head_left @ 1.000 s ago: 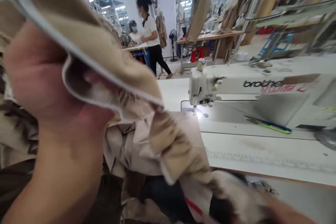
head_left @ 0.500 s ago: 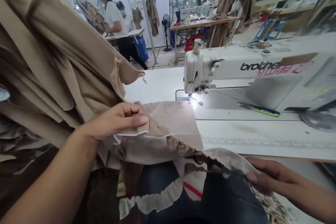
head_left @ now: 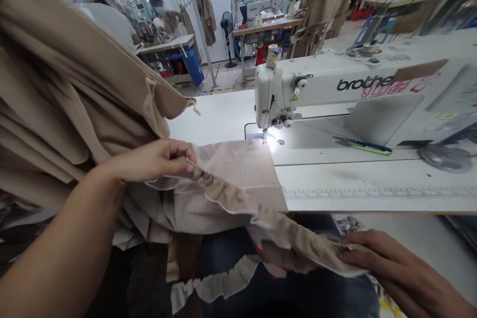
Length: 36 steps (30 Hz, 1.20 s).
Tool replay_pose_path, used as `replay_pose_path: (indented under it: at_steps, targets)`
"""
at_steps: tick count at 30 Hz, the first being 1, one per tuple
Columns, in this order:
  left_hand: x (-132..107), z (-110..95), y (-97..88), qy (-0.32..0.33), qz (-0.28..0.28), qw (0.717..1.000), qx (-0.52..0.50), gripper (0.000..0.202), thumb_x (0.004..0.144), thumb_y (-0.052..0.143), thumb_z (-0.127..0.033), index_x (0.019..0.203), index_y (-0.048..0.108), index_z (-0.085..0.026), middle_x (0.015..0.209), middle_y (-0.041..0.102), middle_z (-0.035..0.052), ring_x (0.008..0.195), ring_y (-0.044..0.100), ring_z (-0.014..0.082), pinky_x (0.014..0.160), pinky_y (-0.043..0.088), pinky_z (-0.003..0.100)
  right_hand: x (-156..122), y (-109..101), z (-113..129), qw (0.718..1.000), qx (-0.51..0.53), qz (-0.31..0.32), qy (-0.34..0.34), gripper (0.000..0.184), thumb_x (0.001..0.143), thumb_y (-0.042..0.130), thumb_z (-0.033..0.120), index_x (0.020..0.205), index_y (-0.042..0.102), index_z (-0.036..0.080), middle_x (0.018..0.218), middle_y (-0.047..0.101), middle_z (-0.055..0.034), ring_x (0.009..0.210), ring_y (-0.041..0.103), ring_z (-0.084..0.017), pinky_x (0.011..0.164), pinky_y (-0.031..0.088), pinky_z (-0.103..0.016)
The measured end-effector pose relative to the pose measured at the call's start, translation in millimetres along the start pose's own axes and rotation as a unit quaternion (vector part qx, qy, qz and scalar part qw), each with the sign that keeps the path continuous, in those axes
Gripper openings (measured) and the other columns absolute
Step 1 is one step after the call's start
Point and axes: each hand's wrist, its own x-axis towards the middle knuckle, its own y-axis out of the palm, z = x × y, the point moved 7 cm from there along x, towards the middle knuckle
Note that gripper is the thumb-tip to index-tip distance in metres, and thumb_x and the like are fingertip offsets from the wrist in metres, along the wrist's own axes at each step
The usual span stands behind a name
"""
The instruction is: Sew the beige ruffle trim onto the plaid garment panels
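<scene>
My left hand (head_left: 156,159) pinches the gathered edge of a beige fabric panel (head_left: 234,169), which lies flat on the white sewing table (head_left: 223,119) just short of the presser foot. That ruffled edge runs down to my right hand (head_left: 395,266), whose fingers grip a bunched ruffle strip (head_left: 294,243). The sewing machine needle (head_left: 264,135) stands just beyond the panel's far corner. A heavy tan garment (head_left: 63,89) hangs in a mass beyond my left forearm. A second ruffle (head_left: 212,283) dangles over my dark-trousered lap.
A white Brother sewing machine (head_left: 316,87) stands on the table, with green-and-blue-handled snips (head_left: 363,147) to its right. Behind are a fan (head_left: 226,25), a blue bin (head_left: 193,65), and a person in a mask (head_left: 164,17) at a table.
The tan garment has swung away from the camera and the fabric lies lower on the table. My left hand has moved closer in along the edge, and my right hand has pulled the ruffle tighter.
</scene>
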Motion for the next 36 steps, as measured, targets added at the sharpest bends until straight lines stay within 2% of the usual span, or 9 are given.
replay_pose_path:
  at_steps: [3,6,10,13,16,22,29,33,36]
  targets:
    - [9.6,2.8,8.3,-0.005,0.027,0.998,0.048,0.023,0.077,0.072,-0.040,0.084,0.073,-0.018,0.077,0.068,0.0020,0.068,0.057,0.0135,0.060,0.042,0.020,-0.3,14.7,-3.2,0.999,-0.023,0.033,0.019,0.034,0.093,0.059,0.053,0.116,0.080,0.039,0.124,0.074,-0.0111,0.111,0.071,-0.035,0.090,0.061,-0.047]
    - [18.0,-1.2,11.7,-0.008,0.040,0.998,0.054,0.026,0.079,0.071,-0.041,0.091,0.073,-0.018,0.083,0.071,0.0037,0.072,0.059,0.0153,0.063,0.043,0.021,1.3,18.6,-12.3,0.991,0.027,0.030,0.130,0.042,0.084,0.068,0.063,0.113,0.080,0.035,0.131,0.071,-0.0112,0.123,0.063,-0.041,0.099,0.056,-0.055]
    - [33.9,-9.8,8.2,-0.012,0.051,0.995,0.084,0.030,0.077,0.069,-0.043,0.095,0.071,-0.019,0.080,0.069,0.0032,0.070,0.056,0.0160,0.062,0.041,0.024,8.1,29.9,-14.0,0.960,0.140,0.069,0.235,0.049,0.087,0.057,0.073,0.096,0.076,0.029,0.105,0.075,-0.0104,0.102,0.068,-0.035,0.089,0.058,-0.049]
    - [52.3,-14.4,-0.2,-0.016,0.029,0.992,0.124,0.031,0.074,0.069,-0.043,0.094,0.072,-0.019,0.074,0.064,0.0012,0.062,0.051,0.0143,0.056,0.035,0.024,14.7,33.9,-20.8,0.930,0.205,0.048,0.301,0.057,0.079,0.066,0.075,0.113,0.073,0.030,0.122,0.073,-0.0095,0.115,0.066,-0.035,0.099,0.054,-0.049]
    - [74.2,-15.5,-3.4,-0.020,0.011,0.988,0.150,0.031,0.072,0.070,-0.043,0.091,0.072,-0.019,0.070,0.060,-0.0008,0.058,0.047,0.0132,0.053,0.032,0.025,20.8,41.3,-29.3,0.903,0.275,0.050,0.326,0.061,0.078,0.071,0.071,0.120,0.072,0.026,0.131,0.070,-0.0113,0.124,0.062,-0.036,0.110,0.045,-0.050]
    - [116.1,-12.3,12.2,-0.017,-0.018,0.970,0.242,0.022,0.072,0.067,-0.035,0.084,0.069,-0.017,0.071,0.065,0.0015,0.060,0.053,0.0155,0.055,0.037,0.027,28.5,43.6,-46.7,0.869,0.346,-0.009,0.353,0.048,0.081,0.074,0.064,0.100,0.075,0.020,0.106,0.077,-0.0089,0.100,0.071,-0.030,0.092,0.054,-0.041]
    - [150.1,-14.4,29.7,0.034,-0.096,0.959,0.264,0.015,0.070,0.069,-0.029,0.080,0.069,-0.017,0.077,0.066,0.0037,0.073,0.058,0.0198,0.067,0.040,0.029,35.3,43.9,-40.5,0.882,0.330,-0.016,0.337,0.050,0.079,0.074,0.065,0.104,0.078,0.022,0.123,0.074,-0.0097,0.121,0.064,-0.033,0.115,0.040,-0.048]
    - [142.8,-18.9,28.9,0.041,-0.086,0.967,0.235,0.018,0.077,0.067,-0.032,0.085,0.069,-0.016,0.074,0.066,0.0033,0.068,0.057,0.0172,0.063,0.041,0.028,34.1,45.8,-36.2,0.900,0.298,0.045,0.316,0.054,0.085,0.067,0.068,0.111,0.076,0.022,0.116,0.077,-0.0102,0.111,0.070,-0.032,0.104,0.050,-0.047]
    - [119.6,-30.2,27.9,0.037,-0.040,0.985,0.163,0.019,0.081,0.067,-0.033,0.089,0.069,-0.016,0.074,0.068,0.0023,0.062,0.056,0.0134,0.057,0.040,0.025,33.4,36.6,-20.3,0.939,0.202,0.092,0.263,0.053,0.087,0.064,0.069,0.111,0.076,0.023,0.113,0.077,-0.0107,0.104,0.071,-0.032,0.093,0.056,-0.045]
